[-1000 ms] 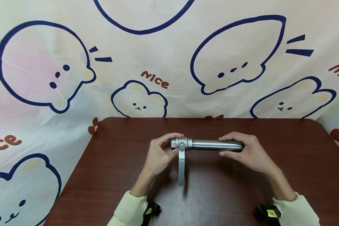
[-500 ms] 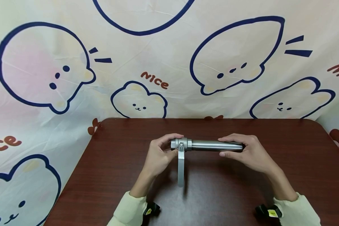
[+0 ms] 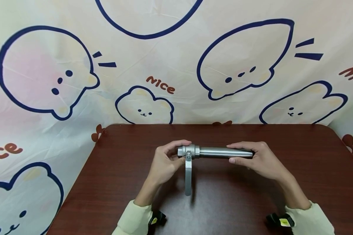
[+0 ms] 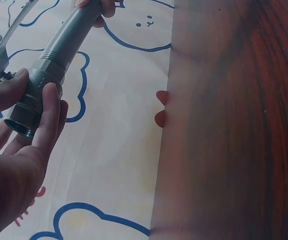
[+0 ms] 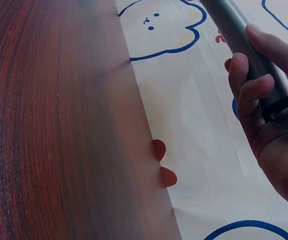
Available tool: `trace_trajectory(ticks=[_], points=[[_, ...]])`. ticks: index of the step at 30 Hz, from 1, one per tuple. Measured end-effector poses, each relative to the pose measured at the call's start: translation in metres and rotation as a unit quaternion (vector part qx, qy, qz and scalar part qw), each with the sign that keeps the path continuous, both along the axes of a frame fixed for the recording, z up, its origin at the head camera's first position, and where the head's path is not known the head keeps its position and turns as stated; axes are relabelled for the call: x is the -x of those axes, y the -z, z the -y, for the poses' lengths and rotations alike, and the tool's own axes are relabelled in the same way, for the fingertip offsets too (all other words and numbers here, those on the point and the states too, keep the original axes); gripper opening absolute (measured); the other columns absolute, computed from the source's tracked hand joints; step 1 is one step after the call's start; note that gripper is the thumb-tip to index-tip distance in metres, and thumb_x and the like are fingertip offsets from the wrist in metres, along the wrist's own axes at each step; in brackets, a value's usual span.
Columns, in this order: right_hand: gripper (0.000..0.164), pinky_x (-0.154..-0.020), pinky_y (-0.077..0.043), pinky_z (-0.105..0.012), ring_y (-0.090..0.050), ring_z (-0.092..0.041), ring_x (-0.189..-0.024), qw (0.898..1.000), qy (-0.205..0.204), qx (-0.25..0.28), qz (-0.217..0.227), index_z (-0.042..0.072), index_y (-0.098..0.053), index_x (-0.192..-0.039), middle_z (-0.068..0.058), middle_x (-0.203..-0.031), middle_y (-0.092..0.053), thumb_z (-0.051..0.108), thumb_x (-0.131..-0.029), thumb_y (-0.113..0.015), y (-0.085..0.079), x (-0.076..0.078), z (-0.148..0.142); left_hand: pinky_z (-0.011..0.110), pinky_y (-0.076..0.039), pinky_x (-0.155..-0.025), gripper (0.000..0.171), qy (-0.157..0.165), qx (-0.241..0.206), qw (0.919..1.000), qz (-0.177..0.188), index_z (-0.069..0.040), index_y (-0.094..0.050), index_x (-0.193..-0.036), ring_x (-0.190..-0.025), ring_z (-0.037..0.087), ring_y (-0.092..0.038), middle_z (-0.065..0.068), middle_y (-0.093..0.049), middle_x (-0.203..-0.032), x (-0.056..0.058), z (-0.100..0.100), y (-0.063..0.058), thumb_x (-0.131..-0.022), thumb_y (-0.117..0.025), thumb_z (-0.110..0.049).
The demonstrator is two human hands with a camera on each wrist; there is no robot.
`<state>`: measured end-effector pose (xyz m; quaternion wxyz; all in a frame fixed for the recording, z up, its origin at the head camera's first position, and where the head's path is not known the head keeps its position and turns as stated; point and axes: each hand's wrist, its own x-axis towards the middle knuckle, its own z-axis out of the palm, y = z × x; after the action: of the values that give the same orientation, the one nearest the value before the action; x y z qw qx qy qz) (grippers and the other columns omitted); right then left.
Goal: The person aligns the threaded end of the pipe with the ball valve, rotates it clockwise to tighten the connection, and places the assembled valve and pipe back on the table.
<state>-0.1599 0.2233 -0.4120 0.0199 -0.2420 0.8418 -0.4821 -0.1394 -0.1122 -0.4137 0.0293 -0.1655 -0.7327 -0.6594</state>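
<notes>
A metal ball valve (image 3: 195,151) with a flat lever handle (image 3: 188,178) is joined to a smooth steel pipe (image 3: 214,152). The whole piece lies level above the table, lever pointing toward me. My left hand (image 3: 164,161) grips the valve body between thumb and fingers; the left wrist view shows the valve's open end (image 4: 23,125) near the palm. At the far right end, my right hand (image 3: 261,158) holds the pipe, thumb on the near side. Curled fingers wrap the pipe (image 5: 244,40) in the right wrist view, where a dark ring (image 5: 276,107) marks its end.
A dark brown wooden table (image 3: 223,202) spreads below both hands. Behind it hangs a pale cloth (image 3: 182,65) printed with blue-outlined cartoon figures. Black wrist devices (image 3: 279,220) sit by the light sleeves (image 3: 310,218).
The view has tilted slightly, so the scene sits a little lower in the frame. Both hands keep their hold on the valve and pipe, with hardly any movement.
</notes>
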Motion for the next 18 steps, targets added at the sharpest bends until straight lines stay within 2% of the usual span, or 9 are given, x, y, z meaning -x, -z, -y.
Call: trace_trajectory(ticks=[2,9,15,18], points=[[0.039,-0.055,-0.052,-0.029,-0.063,-0.018,-0.071,1.0,0.001,-0.002,0.008,0.023,-0.076,-0.131,-0.006,-0.101,-0.073,0.02,-0.093,-0.085,-0.0003,-0.0003,-0.0001,0.024,-0.062,-0.079,0.054,0.0,0.0,1.0,0.0,-0.009,-0.077,-0.126,-0.095,0.017,-0.068,0.014,-0.075,-0.125,0.0003,0.0001,0.0004,-0.083,-0.069,0.021],[0.039,-0.073,-0.057,-0.027,-0.067,-0.015,-0.086,1.0,0.003,-0.01,-0.014,0.026,-0.076,-0.132,0.0,-0.116,-0.077,0.019,-0.094,-0.084,0.0007,-0.0008,0.002,0.025,-0.063,-0.08,0.053,-0.002,0.003,0.9999,-0.01,-0.007,-0.076,-0.127,-0.094,0.017,-0.068,0.016,-0.075,-0.123,0.0007,0.0003,0.0008,-0.083,-0.071,0.021],[0.051,-0.085,-0.053,-0.021,-0.065,-0.009,-0.099,0.996,0.012,-0.024,-0.079,0.03,-0.071,-0.134,0.006,-0.126,-0.073,0.017,-0.088,-0.09,0.0028,-0.0009,0.0062,0.026,-0.063,-0.083,0.052,-0.008,0.002,0.9998,-0.016,-0.005,-0.076,-0.127,-0.096,0.018,-0.067,0.019,-0.074,-0.124,0.0006,0.0005,0.0008,-0.083,-0.07,0.022],[0.054,-0.085,-0.052,-0.02,-0.066,-0.01,-0.098,0.995,0.016,-0.021,-0.098,0.03,-0.071,-0.131,0.008,-0.125,-0.072,0.013,-0.085,-0.092,0.0035,-0.0004,0.0073,0.025,-0.063,-0.083,0.051,-0.012,0.0,0.9998,-0.014,-0.005,-0.076,-0.127,-0.097,0.018,-0.066,0.019,-0.074,-0.123,0.0009,0.0005,0.0009,-0.084,-0.07,0.022]])
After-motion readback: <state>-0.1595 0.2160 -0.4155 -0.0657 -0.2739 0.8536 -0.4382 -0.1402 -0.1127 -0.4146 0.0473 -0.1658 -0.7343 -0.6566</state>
